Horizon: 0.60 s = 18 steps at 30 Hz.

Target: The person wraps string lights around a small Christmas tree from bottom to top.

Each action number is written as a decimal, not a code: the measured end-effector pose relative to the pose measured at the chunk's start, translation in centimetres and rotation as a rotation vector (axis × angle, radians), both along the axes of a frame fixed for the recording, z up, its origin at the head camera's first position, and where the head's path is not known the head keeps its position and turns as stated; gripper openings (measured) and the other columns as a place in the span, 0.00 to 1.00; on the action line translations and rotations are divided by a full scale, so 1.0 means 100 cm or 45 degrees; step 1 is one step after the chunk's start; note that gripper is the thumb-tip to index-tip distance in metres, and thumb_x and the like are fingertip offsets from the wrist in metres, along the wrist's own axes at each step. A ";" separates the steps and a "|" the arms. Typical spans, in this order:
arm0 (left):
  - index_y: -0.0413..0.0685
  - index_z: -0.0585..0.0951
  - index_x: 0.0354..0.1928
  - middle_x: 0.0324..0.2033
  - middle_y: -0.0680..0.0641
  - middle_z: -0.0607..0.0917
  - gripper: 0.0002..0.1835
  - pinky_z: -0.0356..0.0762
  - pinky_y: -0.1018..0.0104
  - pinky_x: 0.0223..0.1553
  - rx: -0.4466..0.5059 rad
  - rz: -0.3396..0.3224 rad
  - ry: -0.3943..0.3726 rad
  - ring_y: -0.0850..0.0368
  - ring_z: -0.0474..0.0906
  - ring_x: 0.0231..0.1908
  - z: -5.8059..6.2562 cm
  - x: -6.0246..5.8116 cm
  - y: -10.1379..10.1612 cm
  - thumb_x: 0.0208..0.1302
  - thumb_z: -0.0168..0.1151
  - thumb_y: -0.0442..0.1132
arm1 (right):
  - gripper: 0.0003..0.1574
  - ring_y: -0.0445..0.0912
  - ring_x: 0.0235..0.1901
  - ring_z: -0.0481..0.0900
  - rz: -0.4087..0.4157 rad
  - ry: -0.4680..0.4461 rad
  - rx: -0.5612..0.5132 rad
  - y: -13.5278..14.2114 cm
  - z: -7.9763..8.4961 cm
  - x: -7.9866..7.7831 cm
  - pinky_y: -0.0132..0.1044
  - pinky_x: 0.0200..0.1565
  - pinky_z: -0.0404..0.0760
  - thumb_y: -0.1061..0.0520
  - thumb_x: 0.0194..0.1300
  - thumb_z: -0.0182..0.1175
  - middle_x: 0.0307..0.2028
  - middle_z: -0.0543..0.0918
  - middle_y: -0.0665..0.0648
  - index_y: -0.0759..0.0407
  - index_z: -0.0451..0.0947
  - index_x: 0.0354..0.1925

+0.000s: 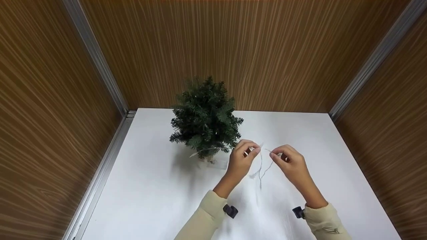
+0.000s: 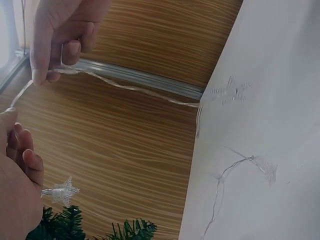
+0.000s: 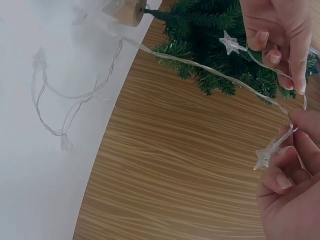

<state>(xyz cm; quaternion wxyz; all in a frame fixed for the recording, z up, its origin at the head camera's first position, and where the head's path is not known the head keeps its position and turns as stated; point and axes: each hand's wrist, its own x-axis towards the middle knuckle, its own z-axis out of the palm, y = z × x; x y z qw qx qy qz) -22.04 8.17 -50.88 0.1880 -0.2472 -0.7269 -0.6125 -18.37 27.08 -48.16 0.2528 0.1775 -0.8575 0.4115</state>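
Both hands hold a thin wire string of star lights (image 3: pixel 220 75) between them, close in front of a small artificial Christmas tree (image 1: pixel 205 116). My left hand (image 1: pixel 242 160) pinches the wire between thumb and forefinger, beside the tree's lower right branches. To its right, my right hand (image 1: pixel 293 163) pinches another stretch of the same wire. One transparent star (image 3: pixel 230 43) sticks out by the left hand. A second star (image 3: pixel 263 157) hangs at the right hand's fingers. From the hands, loose wire dangles down to the white table (image 1: pixel 150 200), with more stars along it.
The tree stands toward the back left of the table on a wooden base (image 3: pixel 131 12). Wood-grain panels (image 1: pixel 213 50) enclose the table at the back and both sides, with metal rails (image 1: pixel 100 60) at the corners.
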 end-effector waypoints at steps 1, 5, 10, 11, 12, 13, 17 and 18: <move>0.48 0.85 0.41 0.43 0.51 0.82 0.08 0.76 0.73 0.34 0.006 -0.001 -0.003 0.65 0.74 0.33 0.000 0.000 0.000 0.71 0.63 0.44 | 0.04 0.37 0.27 0.68 -0.005 0.000 0.004 0.001 0.000 0.001 0.23 0.29 0.68 0.68 0.62 0.69 0.36 0.82 0.53 0.61 0.85 0.36; 0.47 0.85 0.40 0.42 0.50 0.82 0.08 0.77 0.71 0.34 0.018 -0.006 -0.012 0.66 0.74 0.33 0.000 0.001 0.000 0.71 0.64 0.43 | 0.05 0.38 0.29 0.68 -0.061 -0.016 0.021 0.003 0.000 0.003 0.22 0.30 0.69 0.67 0.61 0.70 0.41 0.79 0.55 0.60 0.85 0.36; 0.46 0.85 0.40 0.42 0.50 0.82 0.08 0.78 0.72 0.34 -0.009 -0.011 0.013 0.65 0.75 0.34 0.001 0.002 -0.001 0.71 0.63 0.43 | 0.06 0.43 0.29 0.70 -0.134 0.013 0.090 0.003 0.000 0.005 0.20 0.31 0.68 0.69 0.59 0.70 0.43 0.76 0.57 0.60 0.85 0.34; 0.46 0.85 0.40 0.42 0.50 0.82 0.08 0.78 0.72 0.34 -0.014 -0.010 0.017 0.65 0.75 0.34 0.001 0.002 -0.001 0.71 0.63 0.43 | 0.07 0.44 0.29 0.71 -0.143 0.041 0.114 0.004 -0.001 0.005 0.20 0.31 0.68 0.70 0.59 0.70 0.44 0.76 0.59 0.61 0.85 0.35; 0.46 0.85 0.40 0.42 0.50 0.82 0.08 0.78 0.71 0.34 -0.015 -0.012 0.021 0.65 0.75 0.34 0.001 0.003 -0.001 0.72 0.63 0.43 | 0.08 0.45 0.28 0.72 -0.150 0.076 0.139 0.004 -0.001 0.005 0.20 0.30 0.67 0.71 0.58 0.69 0.45 0.76 0.60 0.61 0.85 0.35; 0.46 0.85 0.40 0.43 0.50 0.82 0.08 0.78 0.71 0.34 -0.016 -0.012 0.021 0.65 0.75 0.34 0.001 0.003 -0.001 0.72 0.63 0.43 | 0.09 0.47 0.28 0.72 -0.157 0.113 0.160 0.004 -0.002 0.005 0.19 0.30 0.67 0.71 0.58 0.69 0.47 0.76 0.62 0.62 0.85 0.36; 0.46 0.85 0.40 0.42 0.50 0.82 0.09 0.78 0.70 0.34 -0.010 -0.008 0.009 0.65 0.75 0.34 0.000 0.004 0.001 0.72 0.63 0.44 | 0.15 0.47 0.29 0.73 -0.190 0.244 0.191 0.006 -0.003 0.004 0.19 0.29 0.67 0.73 0.56 0.67 0.53 0.74 0.66 0.61 0.88 0.41; 0.46 0.85 0.40 0.42 0.51 0.82 0.09 0.78 0.70 0.34 -0.008 -0.007 0.005 0.66 0.75 0.34 0.000 0.004 0.001 0.72 0.63 0.44 | 0.17 0.46 0.29 0.74 -0.198 0.260 0.195 0.006 -0.003 0.004 0.18 0.29 0.67 0.74 0.56 0.67 0.53 0.74 0.66 0.60 0.88 0.42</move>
